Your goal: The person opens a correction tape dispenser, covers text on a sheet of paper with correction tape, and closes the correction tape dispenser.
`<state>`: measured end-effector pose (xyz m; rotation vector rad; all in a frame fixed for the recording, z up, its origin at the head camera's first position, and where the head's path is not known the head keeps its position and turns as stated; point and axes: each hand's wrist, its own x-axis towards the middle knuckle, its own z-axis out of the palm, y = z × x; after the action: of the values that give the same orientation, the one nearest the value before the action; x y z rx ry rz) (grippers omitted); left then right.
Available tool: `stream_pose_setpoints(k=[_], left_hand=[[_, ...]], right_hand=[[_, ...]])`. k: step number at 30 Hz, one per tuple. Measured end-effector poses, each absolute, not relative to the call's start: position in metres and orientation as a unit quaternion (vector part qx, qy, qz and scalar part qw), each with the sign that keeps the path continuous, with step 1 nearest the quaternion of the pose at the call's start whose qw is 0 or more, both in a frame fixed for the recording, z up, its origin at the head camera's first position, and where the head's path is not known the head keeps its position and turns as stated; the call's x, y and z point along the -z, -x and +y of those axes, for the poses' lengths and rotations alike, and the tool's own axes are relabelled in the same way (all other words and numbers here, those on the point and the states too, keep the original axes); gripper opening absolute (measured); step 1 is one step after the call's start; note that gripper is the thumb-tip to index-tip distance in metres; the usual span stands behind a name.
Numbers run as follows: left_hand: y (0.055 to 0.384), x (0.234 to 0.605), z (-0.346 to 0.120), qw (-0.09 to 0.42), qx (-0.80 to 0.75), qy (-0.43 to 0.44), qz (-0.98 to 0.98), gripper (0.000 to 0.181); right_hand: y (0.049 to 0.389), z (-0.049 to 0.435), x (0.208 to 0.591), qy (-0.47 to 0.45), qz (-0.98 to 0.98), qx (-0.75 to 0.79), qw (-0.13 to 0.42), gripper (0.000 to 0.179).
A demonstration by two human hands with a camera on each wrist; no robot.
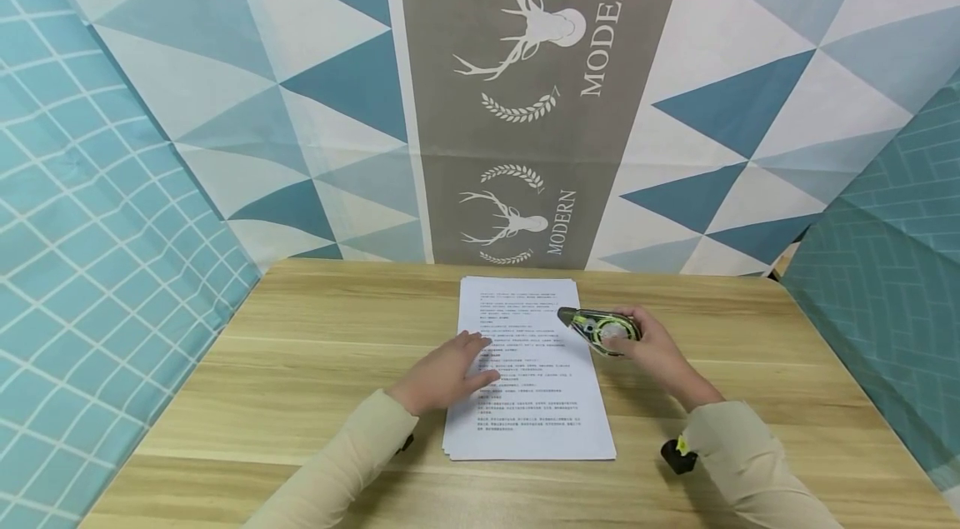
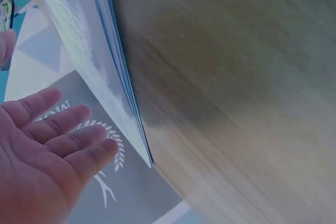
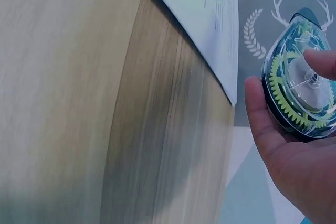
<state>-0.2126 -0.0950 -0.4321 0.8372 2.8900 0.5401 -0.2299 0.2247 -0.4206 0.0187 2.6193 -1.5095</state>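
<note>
A stack of printed paper sheets (image 1: 525, 421) lies on the wooden table, its edges slightly uneven. In my right hand (image 1: 652, 350) I hold a correction tape dispenser (image 3: 299, 77) with a clear case, green gears and a dark capped tip; thumb and fingers grip its two sides. In the head view the dispenser's tip points left, over the right part of the top sheet. My left hand (image 1: 442, 375) is at the stack's left edge, fingers straight and slightly spread. The left wrist view shows that palm (image 2: 31, 166) holding nothing; contact with the paper cannot be told.
The wooden table (image 1: 300, 396) extends to both sides of the stack. Behind it hangs a patterned cloth (image 1: 510, 129) with deer heads and triangles. Blue cloths (image 1: 90, 262) stand at left and right. A black band (image 1: 678, 456) sits at the right wrist.
</note>
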Motion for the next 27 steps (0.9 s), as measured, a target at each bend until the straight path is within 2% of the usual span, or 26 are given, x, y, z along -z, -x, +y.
stream_pose_setpoints(k=[27], left_hand=[[0.213, 0.424, -0.102, 0.028, -0.289, -0.237, 0.927, 0.060]], right_hand=[[0.227, 0.196, 0.415, 0.047, 0.846, 0.526, 0.076, 0.048]])
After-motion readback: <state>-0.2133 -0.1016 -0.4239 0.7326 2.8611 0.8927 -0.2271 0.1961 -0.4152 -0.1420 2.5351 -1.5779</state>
